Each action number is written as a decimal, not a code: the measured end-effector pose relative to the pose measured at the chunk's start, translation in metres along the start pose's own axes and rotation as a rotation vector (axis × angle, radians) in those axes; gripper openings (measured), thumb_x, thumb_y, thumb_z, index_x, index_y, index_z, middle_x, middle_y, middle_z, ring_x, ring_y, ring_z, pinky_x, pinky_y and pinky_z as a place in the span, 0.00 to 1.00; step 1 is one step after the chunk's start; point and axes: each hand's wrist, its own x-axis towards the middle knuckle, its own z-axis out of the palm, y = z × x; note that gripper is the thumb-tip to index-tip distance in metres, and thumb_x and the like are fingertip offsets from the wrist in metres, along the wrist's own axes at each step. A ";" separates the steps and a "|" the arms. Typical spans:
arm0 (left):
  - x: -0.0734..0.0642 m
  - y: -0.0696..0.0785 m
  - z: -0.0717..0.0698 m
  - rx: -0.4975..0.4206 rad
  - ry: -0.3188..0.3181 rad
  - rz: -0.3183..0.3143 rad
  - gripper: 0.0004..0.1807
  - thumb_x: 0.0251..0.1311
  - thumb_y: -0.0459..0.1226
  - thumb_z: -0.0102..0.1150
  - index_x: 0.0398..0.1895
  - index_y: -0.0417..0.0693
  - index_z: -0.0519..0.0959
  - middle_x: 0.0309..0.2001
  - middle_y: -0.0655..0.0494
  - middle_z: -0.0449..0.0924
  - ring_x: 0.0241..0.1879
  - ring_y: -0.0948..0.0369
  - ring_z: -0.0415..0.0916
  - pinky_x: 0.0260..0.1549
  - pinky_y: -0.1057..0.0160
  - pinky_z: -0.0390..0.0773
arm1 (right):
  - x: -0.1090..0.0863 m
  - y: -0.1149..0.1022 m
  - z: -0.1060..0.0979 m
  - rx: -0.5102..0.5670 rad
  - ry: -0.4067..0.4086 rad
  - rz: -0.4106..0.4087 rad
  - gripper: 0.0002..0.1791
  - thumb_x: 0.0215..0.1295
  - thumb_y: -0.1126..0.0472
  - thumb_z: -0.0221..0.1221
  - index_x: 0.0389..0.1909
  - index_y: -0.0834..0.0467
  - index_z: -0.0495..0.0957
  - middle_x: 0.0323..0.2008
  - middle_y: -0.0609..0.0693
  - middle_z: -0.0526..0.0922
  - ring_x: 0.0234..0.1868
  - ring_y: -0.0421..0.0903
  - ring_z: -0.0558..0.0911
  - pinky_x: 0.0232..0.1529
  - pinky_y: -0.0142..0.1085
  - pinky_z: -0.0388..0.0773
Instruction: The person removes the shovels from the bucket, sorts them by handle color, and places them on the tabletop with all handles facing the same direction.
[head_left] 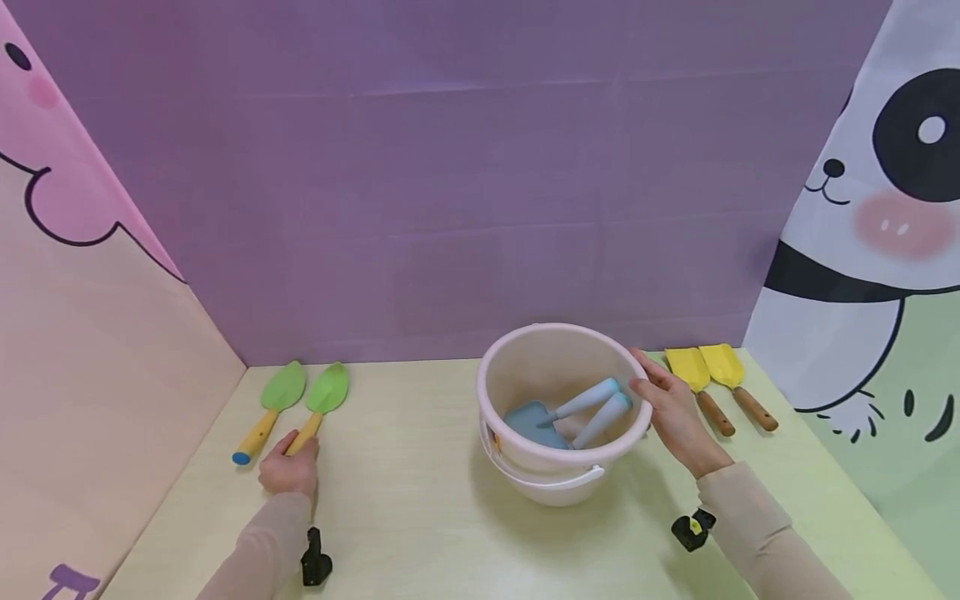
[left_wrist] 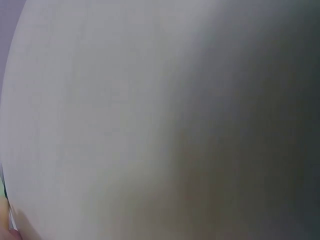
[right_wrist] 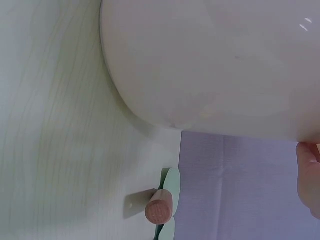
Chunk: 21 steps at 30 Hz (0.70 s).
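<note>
In the head view, my left hand (head_left: 288, 467) holds the yellow handle of a green trowel (head_left: 328, 388) lying on the left of the table. Beside it lies a second green trowel (head_left: 283, 387), its yellow handle tipped in blue. My right hand (head_left: 678, 421) grips the rim of a pale pink bucket (head_left: 551, 492), thumb and fingers at its right side. The bucket tips slightly toward me. Inside are blue toy shovels (head_left: 534, 421), their light blue handles leaning right. In the right wrist view, the bucket wall (right_wrist: 215, 65) fills the top, with fingers (right_wrist: 309, 180) at the right edge.
Two yellow shovels (head_left: 688, 367) with brown handles lie at the table's right back. Behind the bucket, the right wrist view shows a wooden handle end (right_wrist: 159, 212) with green parts. A purple backdrop (head_left: 420, 183) closes off the back; printed panels flank the table (head_left: 390, 533).
</note>
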 end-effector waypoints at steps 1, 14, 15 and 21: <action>0.001 0.000 0.000 -0.006 -0.002 -0.008 0.28 0.55 0.42 0.58 0.61 0.49 0.70 0.63 0.43 0.65 0.62 0.47 0.62 0.61 0.54 0.62 | 0.000 0.000 0.000 0.000 -0.001 0.001 0.33 0.66 0.64 0.46 0.70 0.60 0.48 0.71 0.58 0.48 0.58 0.33 0.65 0.48 0.23 0.72; 0.001 0.008 -0.003 -0.031 -0.015 -0.048 0.28 0.56 0.42 0.57 0.62 0.49 0.68 0.65 0.45 0.63 0.62 0.48 0.63 0.61 0.54 0.64 | 0.001 -0.001 -0.001 0.007 -0.006 0.001 0.33 0.65 0.64 0.47 0.70 0.60 0.48 0.71 0.58 0.48 0.55 0.30 0.67 0.49 0.23 0.72; 0.001 0.008 -0.002 -0.034 -0.012 -0.051 0.28 0.56 0.42 0.57 0.62 0.49 0.68 0.65 0.45 0.62 0.62 0.49 0.63 0.61 0.55 0.64 | 0.001 -0.001 -0.001 0.006 -0.006 0.001 0.33 0.65 0.64 0.47 0.70 0.60 0.48 0.71 0.58 0.48 0.55 0.30 0.67 0.49 0.23 0.72; 0.004 0.007 0.000 -0.042 -0.018 -0.077 0.28 0.57 0.43 0.56 0.63 0.50 0.68 0.67 0.47 0.61 0.63 0.50 0.62 0.61 0.55 0.65 | 0.000 -0.001 -0.001 -0.002 -0.008 0.004 0.33 0.66 0.64 0.46 0.70 0.59 0.48 0.71 0.58 0.48 0.56 0.31 0.67 0.48 0.23 0.73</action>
